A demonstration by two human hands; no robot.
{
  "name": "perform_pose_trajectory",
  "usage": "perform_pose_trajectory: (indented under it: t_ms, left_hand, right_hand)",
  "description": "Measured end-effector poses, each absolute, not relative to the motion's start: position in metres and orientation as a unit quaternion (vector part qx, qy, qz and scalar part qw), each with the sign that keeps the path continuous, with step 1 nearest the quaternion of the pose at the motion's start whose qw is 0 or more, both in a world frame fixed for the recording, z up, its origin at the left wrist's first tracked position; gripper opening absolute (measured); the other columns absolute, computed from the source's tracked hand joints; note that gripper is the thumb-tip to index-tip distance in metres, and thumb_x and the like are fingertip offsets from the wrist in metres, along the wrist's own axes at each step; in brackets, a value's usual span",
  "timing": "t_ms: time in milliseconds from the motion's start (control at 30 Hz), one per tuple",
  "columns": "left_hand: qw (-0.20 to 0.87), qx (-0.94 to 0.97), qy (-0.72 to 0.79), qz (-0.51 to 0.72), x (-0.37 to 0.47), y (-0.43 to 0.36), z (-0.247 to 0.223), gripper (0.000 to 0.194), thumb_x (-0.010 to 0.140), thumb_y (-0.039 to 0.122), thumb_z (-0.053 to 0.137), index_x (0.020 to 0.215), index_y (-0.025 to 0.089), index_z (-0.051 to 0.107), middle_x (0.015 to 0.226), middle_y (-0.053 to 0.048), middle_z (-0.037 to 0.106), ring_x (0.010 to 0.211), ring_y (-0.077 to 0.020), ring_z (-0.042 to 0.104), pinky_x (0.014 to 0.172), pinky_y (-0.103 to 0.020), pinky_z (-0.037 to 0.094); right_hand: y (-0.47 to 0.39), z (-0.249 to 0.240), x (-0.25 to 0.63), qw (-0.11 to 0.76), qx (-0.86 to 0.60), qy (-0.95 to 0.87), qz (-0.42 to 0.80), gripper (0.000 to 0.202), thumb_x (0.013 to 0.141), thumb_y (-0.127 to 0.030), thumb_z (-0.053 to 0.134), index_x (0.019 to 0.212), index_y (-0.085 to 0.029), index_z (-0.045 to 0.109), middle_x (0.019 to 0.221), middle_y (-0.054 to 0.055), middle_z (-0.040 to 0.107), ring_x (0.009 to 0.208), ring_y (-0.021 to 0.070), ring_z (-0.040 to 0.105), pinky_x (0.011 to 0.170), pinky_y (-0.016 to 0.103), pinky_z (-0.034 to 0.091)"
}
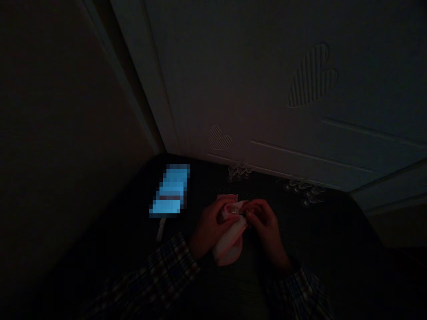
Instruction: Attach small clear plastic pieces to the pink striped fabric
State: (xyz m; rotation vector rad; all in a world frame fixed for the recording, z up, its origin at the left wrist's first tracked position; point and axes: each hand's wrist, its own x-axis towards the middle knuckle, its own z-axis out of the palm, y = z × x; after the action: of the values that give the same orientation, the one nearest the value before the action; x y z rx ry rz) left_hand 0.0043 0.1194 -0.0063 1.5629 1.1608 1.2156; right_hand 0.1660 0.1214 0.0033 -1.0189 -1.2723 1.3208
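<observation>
In dim light, my left hand [211, 224] is closed around a folded pink cloth [230, 249] with a pale, soft-looking face. A small shiny clear piece [234, 210] shows in the fold of the cloth, between thumb and fingers. My right hand [263, 218] is at the cloth's right edge, thumb and fingertips pinched together close to that piece. What its fingertips grip is too dark to make out. One end of the cloth hangs below my left hand toward the tabletop.
A dark table [213, 293] stands against a pale panel [233, 80] with embossed hearts. Along its back lie two clusters of small clear glass-like pieces, a left cluster [239, 170] and a right cluster [305, 191]. A lit, pixelated screen [171, 191] sits left, with a pale strip [160, 230] below it.
</observation>
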Motion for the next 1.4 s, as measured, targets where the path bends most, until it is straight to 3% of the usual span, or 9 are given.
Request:
perform_pose_trajectory:
  t_ms: [200, 433, 767, 1100, 1267, 1400]
  left_hand:
    - [0.369, 0.631, 0.481, 0.483, 0.003, 0.1178, -0.0045, 0.024, 0.07, 0.018, 0.066, 0.094, 0.019, 0.062, 0.098, -0.005, 0.065, 0.09, -0.0187, 0.06, 0.08, -0.033, 0.049]
    - [0.35, 0.626, 0.491, 0.494, 0.0019, 0.1177, 0.0015, 0.019, 0.07, 0.017, 0.064, 0.088, 0.018, 0.062, 0.089, -0.003, 0.065, 0.082, -0.017, 0.061, 0.074, -0.03, 0.05]
    - [0.348, 0.627, 0.495, 0.491, 0.0011, 0.1192, -0.005, 0.018, 0.069, 0.015, 0.063, 0.087, 0.019, 0.061, 0.086, -0.002, 0.065, 0.079, -0.0164, 0.061, 0.072, -0.028, 0.049]
    - [0.344, 0.625, 0.501, 0.49, 0.0014, 0.1179, -0.0002, 0.018, 0.07, 0.014, 0.062, 0.088, 0.018, 0.061, 0.087, -0.002, 0.065, 0.081, -0.0163, 0.061, 0.073, -0.028, 0.048]
    - [0.347, 0.623, 0.497, 0.494, 0.001, 0.1185, -0.0002, 0.017, 0.07, 0.013, 0.061, 0.087, 0.017, 0.061, 0.088, -0.002, 0.065, 0.082, -0.0162, 0.061, 0.074, -0.028, 0.048]
    - [0.354, 0.628, 0.493, 0.488, 0.0011, 0.1185, 0.0006, 0.018, 0.071, 0.014, 0.061, 0.088, 0.018, 0.06, 0.089, -0.002, 0.065, 0.084, -0.0158, 0.06, 0.075, -0.027, 0.047]
  right_hand:
    - [0.1189, 0.0042, 0.1641, 0.509, -0.426, -0.547, 0.51, 0.016, 0.078, -0.022, 0.061, 0.093, -0.023, 0.055, 0.093, 0.003, 0.058, 0.082, 0.0157, 0.054, 0.066, 0.025, 0.044]
    - [0.1209, 0.0038, 0.1638, 0.507, -0.411, -0.572, 0.497, 0.027, 0.074, -0.022, 0.065, 0.099, -0.026, 0.056, 0.11, 0.004, 0.051, 0.086, 0.016, 0.054, 0.066, 0.026, 0.045]
    - [0.1203, -0.0002, 0.1636, 0.471, -0.43, -0.596, 0.487, 0.022, 0.075, -0.023, 0.064, 0.096, -0.024, 0.057, 0.092, 0.003, 0.056, 0.083, 0.0166, 0.054, 0.068, 0.026, 0.045]
    - [0.1184, 0.0057, 0.1631, 0.492, -0.432, -0.591, 0.471, 0.025, 0.076, -0.021, 0.063, 0.099, -0.025, 0.054, 0.1, 0.003, 0.054, 0.083, 0.0157, 0.053, 0.067, 0.026, 0.045]
    - [0.1204, 0.0041, 0.1644, 0.508, -0.42, -0.592, 0.464, 0.015, 0.076, -0.022, 0.063, 0.09, -0.023, 0.058, 0.101, 0.004, 0.052, 0.085, 0.0159, 0.053, 0.066, 0.025, 0.044]
    - [0.1206, 0.0031, 0.164, 0.499, -0.412, -0.591, 0.481, 0.022, 0.077, -0.021, 0.063, 0.097, -0.024, 0.056, 0.1, 0.003, 0.053, 0.083, 0.0154, 0.053, 0.066, 0.025, 0.045]
